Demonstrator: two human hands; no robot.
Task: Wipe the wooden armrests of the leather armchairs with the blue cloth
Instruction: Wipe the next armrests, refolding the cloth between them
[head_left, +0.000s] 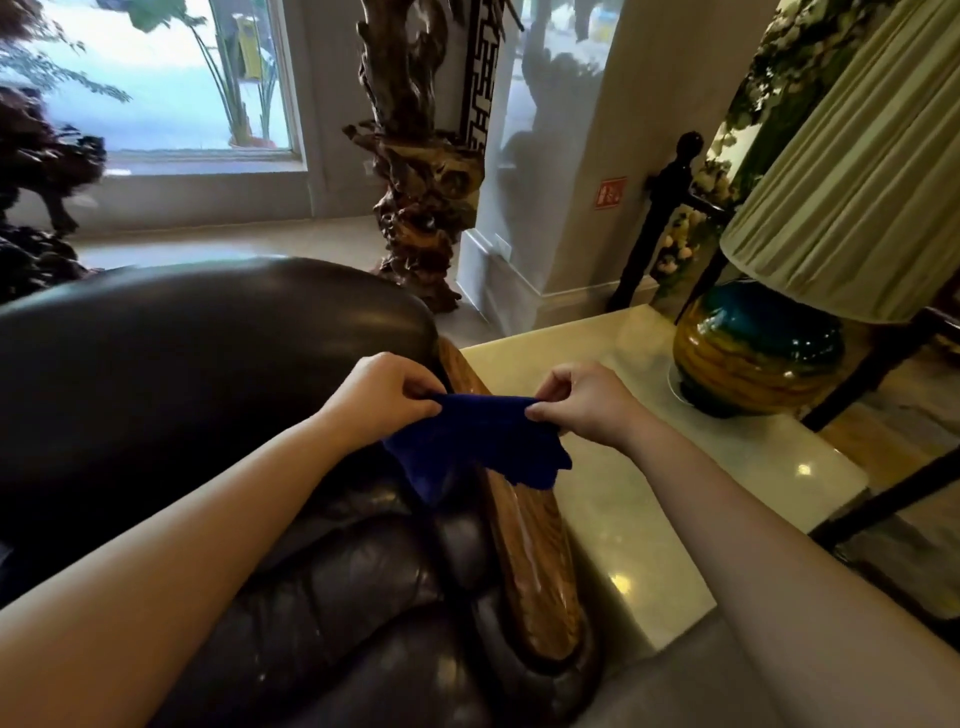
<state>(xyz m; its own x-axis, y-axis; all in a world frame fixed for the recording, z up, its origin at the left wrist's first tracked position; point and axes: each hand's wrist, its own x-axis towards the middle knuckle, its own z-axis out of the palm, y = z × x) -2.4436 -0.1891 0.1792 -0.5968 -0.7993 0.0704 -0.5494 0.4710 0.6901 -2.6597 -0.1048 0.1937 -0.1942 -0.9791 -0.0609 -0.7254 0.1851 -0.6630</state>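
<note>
Inspection at the right-hand side of a dark leather armchair (182, 374). The blue cloth (475, 441) is held up in the air above the wooden armrest (530, 561), stretched between both hands; its lower edge hangs close to the wood, and whether it touches cannot be told. The left hand (384, 400) pinches the cloth's left upper corner with curled fingers (423, 397). The right hand (587, 402) pinches the opposite corner between thumb and forefinger, the other fingers bent.

Finding: the cloth appears to be being spread or refolded, not pressed to the wood, so no wiping stroke is under way here. The armrest shows a glossy streak along its top; whether that is moisture from wiping or plain polish cannot be determined. The chair's other armrest and any further armchairs lie out of view, so their state is unverified. A pale stone bench (649, 519) with a lamp (758, 348) stands just beside the armrest.
</note>
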